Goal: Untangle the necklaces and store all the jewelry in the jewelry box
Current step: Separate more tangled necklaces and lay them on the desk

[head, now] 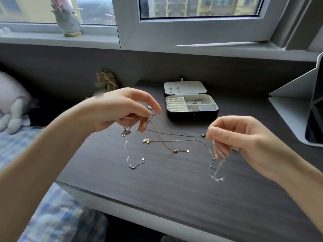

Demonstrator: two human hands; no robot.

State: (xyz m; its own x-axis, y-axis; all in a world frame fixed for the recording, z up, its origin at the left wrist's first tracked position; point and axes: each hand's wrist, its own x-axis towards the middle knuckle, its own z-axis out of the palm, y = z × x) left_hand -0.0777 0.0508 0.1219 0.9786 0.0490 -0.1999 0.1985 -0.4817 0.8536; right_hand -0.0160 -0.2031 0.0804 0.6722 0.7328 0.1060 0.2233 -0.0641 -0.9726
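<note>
A dark wood-grain surface [174, 198] runs under a white-framed window [197, 20], one blue checked bed [52, 215] at its left. Fingers of the left hand [120, 110] pinch a fine silver chain [126, 147], its oval pendant [126, 132] dangling below them; fingers of the right hand [244, 140] pinch more chain, and the necklaces [174, 140] (four thin strands, if the tangle reads right) stretch between. One open jewelry box [192, 116], black with pale compartments, sits beyond the fingers.

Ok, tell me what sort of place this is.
Most likely a bedroom: checked bedding and a plush toy lie beside a dark desk under a window, and an open jewelry box sits on the desk.
</note>
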